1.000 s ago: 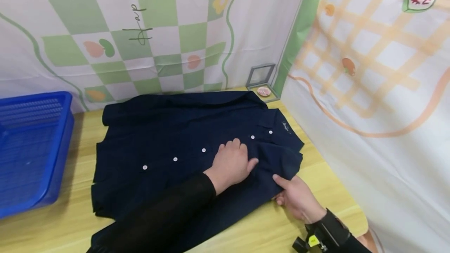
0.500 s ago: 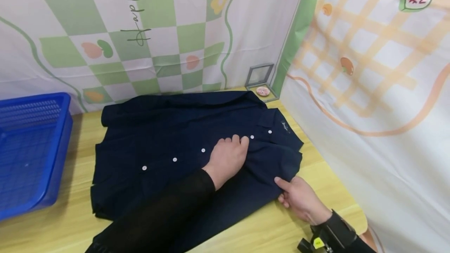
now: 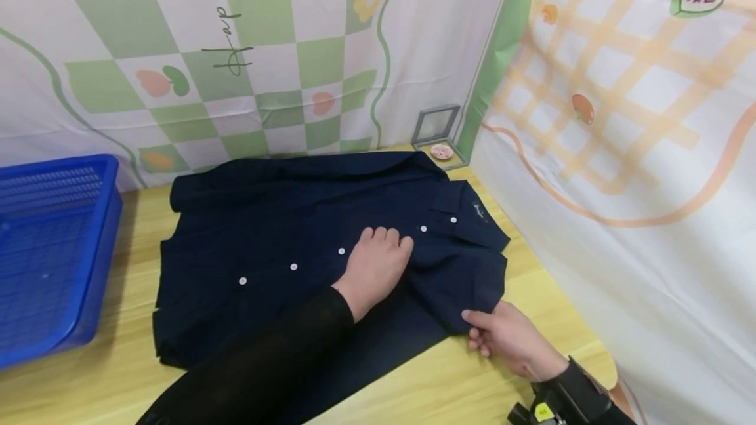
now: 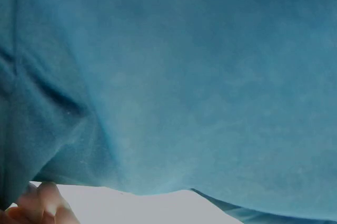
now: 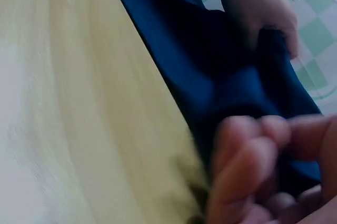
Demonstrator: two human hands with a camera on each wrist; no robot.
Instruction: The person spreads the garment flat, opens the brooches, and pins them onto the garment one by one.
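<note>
A dark navy button-up shirt (image 3: 277,228) lies spread on the wooden table (image 3: 472,379), collar to the right. My left hand (image 3: 375,267), in a black sleeve, rests on the shirt front near the upper buttons with its fingers curled and its thumb out of sight. In the right wrist view my left hand (image 5: 253,2) grips a ridge of the shirt (image 5: 200,60). My right hand (image 3: 508,336) pinches the shirt's folded near-right corner, thumb on top. In the left wrist view the shirt (image 4: 184,76) fills the frame and one of my fingertips (image 4: 45,203) shows at the bottom left.
A blue plastic basket (image 3: 53,248) stands at the table's left end. A small grey frame (image 3: 437,126) with a pink disc sits at the back corner. Patterned cloth backdrops (image 3: 620,149) close in the back and right sides. Bare wood (image 5: 79,103) runs along the near edge.
My right hand has drawn the shirt's corner a little toward me. My left hand has slid slightly left on the shirt front and its thumb has tucked out of sight.
</note>
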